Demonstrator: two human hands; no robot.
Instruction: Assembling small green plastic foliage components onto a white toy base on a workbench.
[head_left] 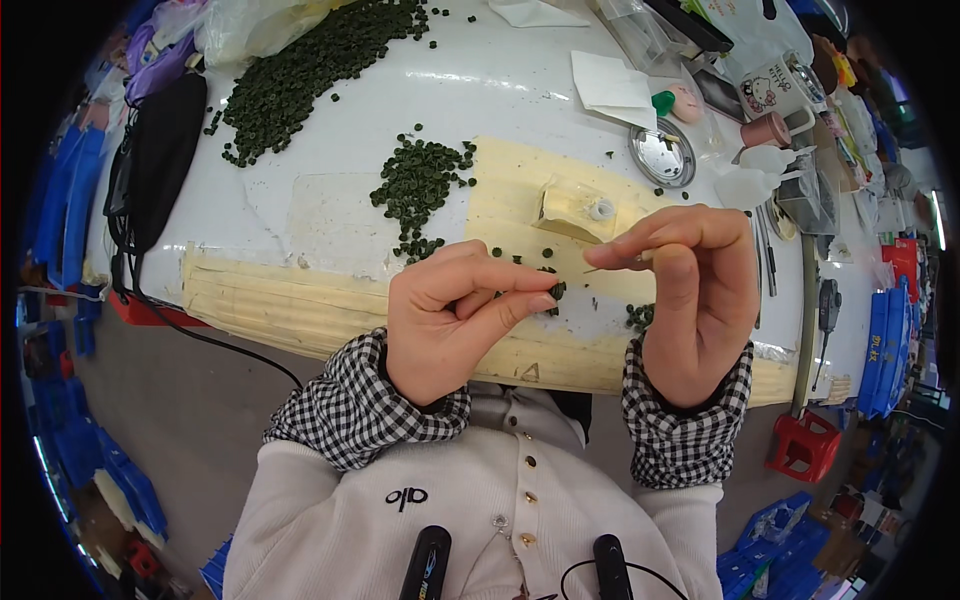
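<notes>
Over the front of the table, my left hand [445,315] pinches a small round dark green piece [557,291] between thumb and forefinger. Just to its right, my right hand [705,300] is closed on a thin pointed tool [593,270]. The tool's tip points left toward the green piece, apart from it; most of its shaft is hidden by my fingers. Behind my left hand lies a loose pile of similar green pieces [420,185]. A few more [640,317] lie beside my right wrist. A small taped block with a clear nozzle [600,209] stands beyond my hands.
A large heap of green pieces [300,85] spreads at the far left. Yellowish tape [270,295] covers the table's front edge. To the right are a round metal dish [662,155], white squeeze bottles [745,188] and a mug [775,90]. A black cable hangs at the left.
</notes>
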